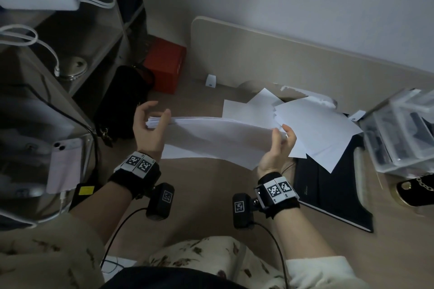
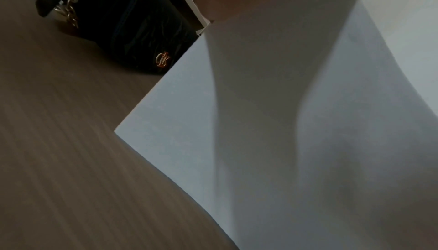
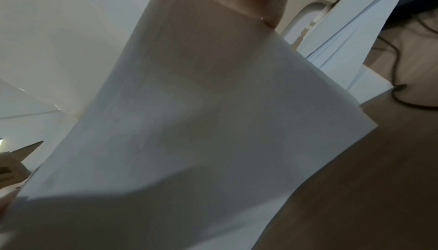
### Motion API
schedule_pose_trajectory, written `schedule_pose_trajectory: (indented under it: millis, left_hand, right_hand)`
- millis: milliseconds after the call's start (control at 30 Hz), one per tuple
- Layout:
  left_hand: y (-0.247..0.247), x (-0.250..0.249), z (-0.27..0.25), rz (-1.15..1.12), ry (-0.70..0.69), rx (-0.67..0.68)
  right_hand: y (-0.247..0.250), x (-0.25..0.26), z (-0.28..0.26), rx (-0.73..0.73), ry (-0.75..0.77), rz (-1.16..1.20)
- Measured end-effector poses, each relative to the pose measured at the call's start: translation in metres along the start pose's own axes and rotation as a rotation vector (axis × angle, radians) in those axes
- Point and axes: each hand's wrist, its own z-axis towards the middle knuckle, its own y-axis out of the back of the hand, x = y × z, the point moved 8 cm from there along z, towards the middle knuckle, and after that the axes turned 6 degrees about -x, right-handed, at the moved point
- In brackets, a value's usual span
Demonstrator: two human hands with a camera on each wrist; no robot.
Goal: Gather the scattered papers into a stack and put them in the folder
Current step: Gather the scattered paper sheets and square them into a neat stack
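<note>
White paper: a sagging stack of white sheets (image 1: 218,134) is held above the wood-grain desk (image 1: 211,195), long axis running left to right.
Left hand (image 1: 148,129): thumb and fingers pinch the stack's left end.
Right hand (image 1: 278,148): fingers curl round the right end.
Loose white sheets (image 1: 312,129): just right of the right hand, apparently lying on the flat black folder (image 1: 328,195).
Nearer hand: the right.

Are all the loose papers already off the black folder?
No: several loose sheets lie across the black folder.
</note>
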Motion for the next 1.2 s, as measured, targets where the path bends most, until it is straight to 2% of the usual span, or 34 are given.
schedule_pose_trajectory:
  millis: [133, 467, 667, 900, 1200]
  left_hand:
    - [0.0, 0.002, 0.0, 0.011, -0.003, 0.006]
    - [0.002, 0.0, -0.001, 0.024, -0.015, 0.002]
    - [0.0, -0.001, -0.002, 0.051, -0.034, 0.031]
    - [0.002, -0.001, -0.001, 0.056, -0.039, 0.001]
    - [-0.001, -0.003, -0.003, 0.044, -0.04, -0.034]
  right_hand:
    - [-0.003, 0.0, 0.002, -0.023, 0.027, 0.004]
    - [0.003, -0.013, 0.01, -0.067, -0.067, 0.006]
    - [-0.002, -0.009, 0.004, -0.017, -0.04, 0.0]
    - [0.001, -0.002, 0.003, -0.02, -0.01, 0.027]
    - [0.002, -0.006, 0.002, -0.018, -0.066, 0.009]
